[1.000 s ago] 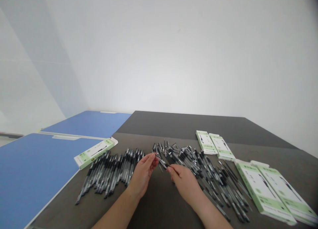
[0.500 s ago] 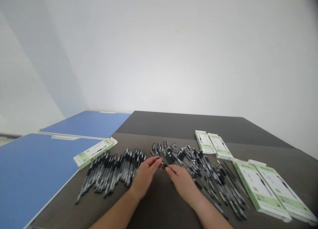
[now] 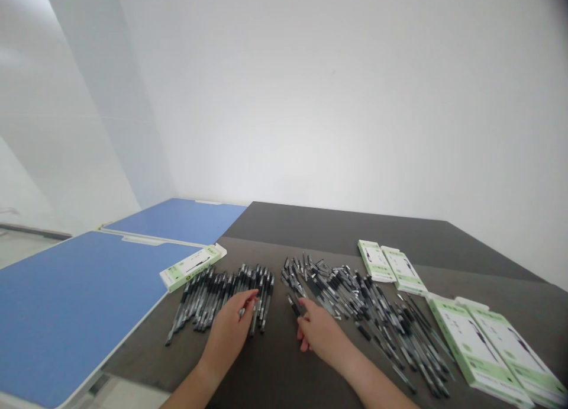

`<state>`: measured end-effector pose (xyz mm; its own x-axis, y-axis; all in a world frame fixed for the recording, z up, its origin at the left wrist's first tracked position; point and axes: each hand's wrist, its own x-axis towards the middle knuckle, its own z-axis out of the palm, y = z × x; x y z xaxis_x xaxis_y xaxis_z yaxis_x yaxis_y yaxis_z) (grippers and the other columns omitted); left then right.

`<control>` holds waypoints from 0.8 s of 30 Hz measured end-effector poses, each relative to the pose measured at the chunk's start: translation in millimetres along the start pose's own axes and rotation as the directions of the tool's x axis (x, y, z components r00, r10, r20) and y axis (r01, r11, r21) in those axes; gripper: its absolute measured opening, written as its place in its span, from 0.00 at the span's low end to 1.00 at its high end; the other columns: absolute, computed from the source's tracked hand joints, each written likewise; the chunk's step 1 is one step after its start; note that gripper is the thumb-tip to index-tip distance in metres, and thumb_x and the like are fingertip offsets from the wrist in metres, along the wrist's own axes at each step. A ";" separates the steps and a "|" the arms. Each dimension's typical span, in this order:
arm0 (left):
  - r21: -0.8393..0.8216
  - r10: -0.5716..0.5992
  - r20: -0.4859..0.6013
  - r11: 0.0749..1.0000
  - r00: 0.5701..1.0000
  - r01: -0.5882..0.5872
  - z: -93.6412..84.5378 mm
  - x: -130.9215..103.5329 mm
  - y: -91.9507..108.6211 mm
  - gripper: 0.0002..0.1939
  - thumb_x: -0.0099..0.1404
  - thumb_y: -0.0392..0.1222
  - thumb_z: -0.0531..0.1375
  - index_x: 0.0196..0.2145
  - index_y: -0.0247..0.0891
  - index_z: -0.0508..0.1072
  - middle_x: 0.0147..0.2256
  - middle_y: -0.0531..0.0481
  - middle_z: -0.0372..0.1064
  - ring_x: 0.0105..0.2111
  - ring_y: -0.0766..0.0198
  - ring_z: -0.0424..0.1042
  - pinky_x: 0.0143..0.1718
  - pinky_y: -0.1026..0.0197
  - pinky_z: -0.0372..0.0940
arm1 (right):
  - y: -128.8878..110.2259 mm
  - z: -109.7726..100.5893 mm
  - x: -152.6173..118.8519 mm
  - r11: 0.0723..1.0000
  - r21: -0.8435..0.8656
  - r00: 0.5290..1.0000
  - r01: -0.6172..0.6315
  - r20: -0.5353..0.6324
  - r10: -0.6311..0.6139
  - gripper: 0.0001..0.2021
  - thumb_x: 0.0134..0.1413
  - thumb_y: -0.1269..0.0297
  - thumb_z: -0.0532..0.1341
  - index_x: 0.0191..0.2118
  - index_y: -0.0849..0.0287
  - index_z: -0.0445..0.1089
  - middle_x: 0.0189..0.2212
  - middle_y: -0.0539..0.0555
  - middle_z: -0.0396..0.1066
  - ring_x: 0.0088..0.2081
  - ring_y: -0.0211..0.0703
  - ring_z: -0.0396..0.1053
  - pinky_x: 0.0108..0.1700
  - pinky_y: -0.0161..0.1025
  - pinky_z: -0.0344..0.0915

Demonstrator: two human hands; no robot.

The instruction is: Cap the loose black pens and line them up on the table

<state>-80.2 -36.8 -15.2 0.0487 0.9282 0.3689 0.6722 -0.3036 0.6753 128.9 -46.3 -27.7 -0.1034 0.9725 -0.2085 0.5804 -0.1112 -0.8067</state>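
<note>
My left hand (image 3: 231, 322) is over the right part of a row of clear-barrelled black pens (image 3: 206, 296). Its thumb and forefinger come together in a pinch, and whatever lies between them is hidden against the pens behind. My right hand (image 3: 322, 330) is closed around a pen (image 3: 293, 305) whose dark grip end sticks out up and left from the fingers. Just beyond that hand spreads a loose heap of pen parts (image 3: 350, 287), with short caps (image 3: 315, 267) at its far edge.
A green and white pen box (image 3: 194, 267) lies tilted at the row's left end. Two more boxes (image 3: 376, 261) stand behind the heap, and two larger-looking ones (image 3: 479, 344) lie at right. Blue-topped tables (image 3: 89, 296) adjoin the dark table (image 3: 337, 222) on the left.
My hands, together at a pen before, are now apart. The left has moved left over the pen row; the right stays near the middle holding a pen. The view has turned slightly left.
</note>
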 end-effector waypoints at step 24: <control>0.062 0.153 -0.038 0.987 0.988 -0.150 6.6 -13.1 -5.1 0.13 0.63 0.40 0.50 0.40 0.40 0.72 0.39 0.46 0.72 0.40 0.58 0.71 0.44 0.56 0.65 | 3.7 -80.4 5.1 0.715 -0.671 0.952 -0.197 -0.306 -0.025 0.14 0.56 0.66 0.49 0.34 0.59 0.72 0.33 0.60 0.75 0.38 0.49 0.71 0.35 0.37 0.59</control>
<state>-79.5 -46.0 -27.6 0.1227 0.8620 0.4918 0.7019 -0.4257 0.5710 195.4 -25.4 12.7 0.1342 0.9909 -0.0092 0.9772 -0.1339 -0.1646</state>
